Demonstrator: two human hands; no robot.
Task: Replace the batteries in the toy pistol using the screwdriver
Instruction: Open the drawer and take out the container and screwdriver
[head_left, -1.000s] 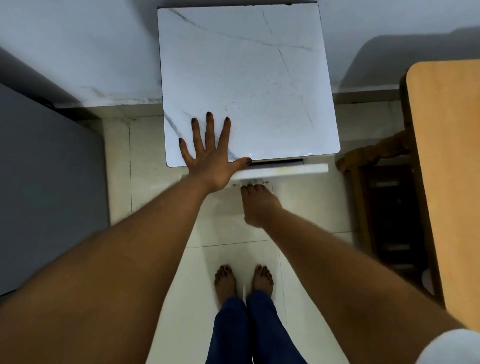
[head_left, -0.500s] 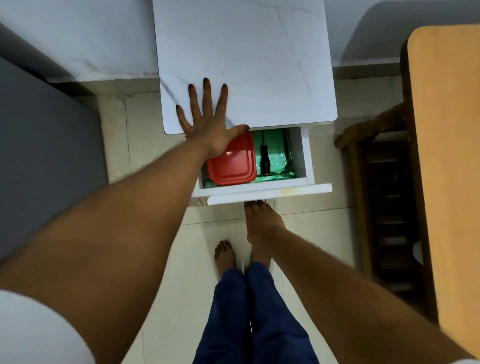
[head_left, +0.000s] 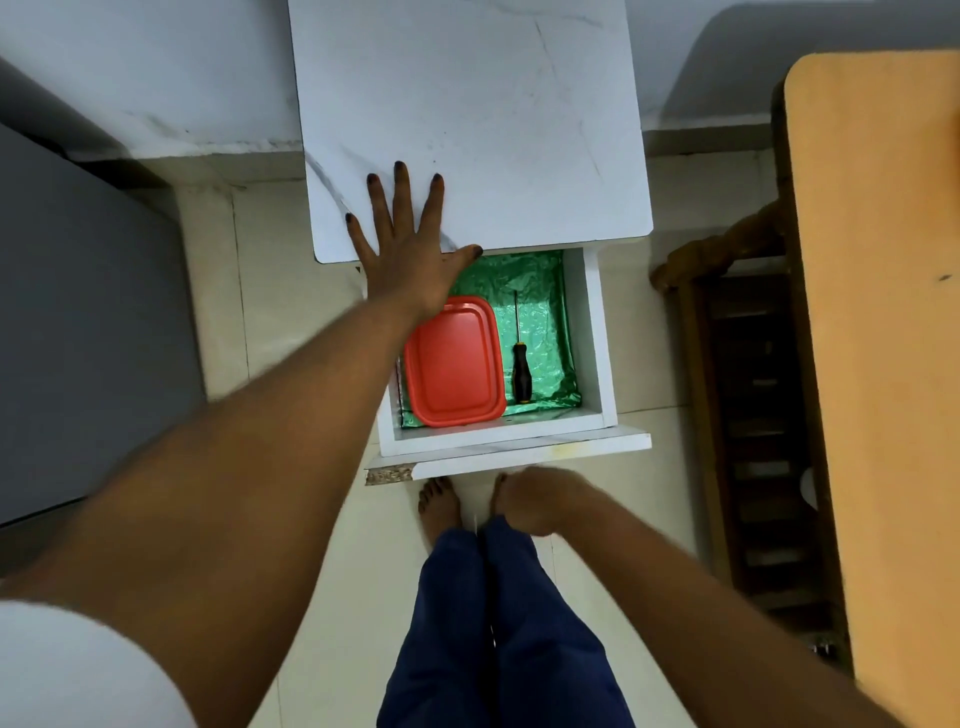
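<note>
Lying in the drawer (head_left: 592, 332), screwdriver (head_left: 521, 371) beyond right hand's (head_left: 535, 499) curled fingers.

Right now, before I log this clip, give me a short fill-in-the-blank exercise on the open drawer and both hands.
1. The screwdriver lies in the drawer on ____ lining.
2. Beside it sits a box with a ____ lid.
3. The left hand rests flat on the ____ top.
4. The right hand is at the drawer's ____.

Missing words: green; red; cabinet; front
</note>
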